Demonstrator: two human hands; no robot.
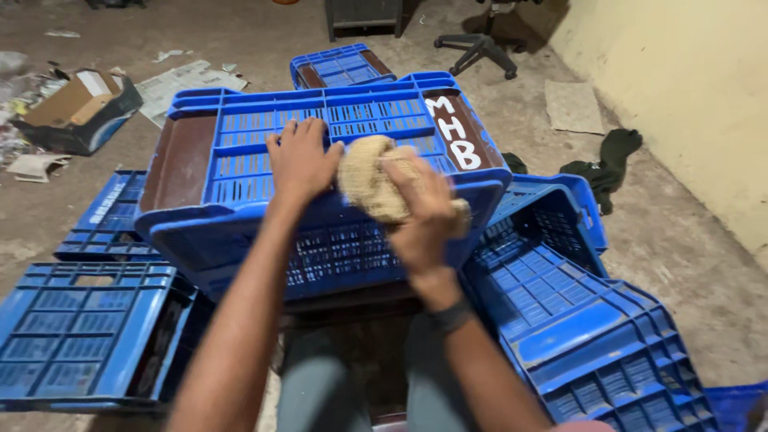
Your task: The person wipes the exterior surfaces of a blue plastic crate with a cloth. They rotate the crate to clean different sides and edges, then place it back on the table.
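A big blue plastic crate (240, 128) lies upside down and tilted toward me, its slotted bottom facing up, with white painted letters on one brown side strip. My left hand (300, 160) rests flat on the slotted bottom near the front edge, fingers spread. My right hand (420, 208) grips a wad of coarse tan cloth (364, 180) and presses it against the crate's front edge, right beside the left hand. A dark band sits on my right wrist.
More blue crates lie around: one at the lower left (76, 332), one behind it (108, 216), one at the right (576, 320), one at the back (340, 66). An open cardboard box (80, 108), papers, a dark cloth (608, 160) and a chair base (476, 48) are on the concrete floor. A yellow wall (688, 88) runs along the right.
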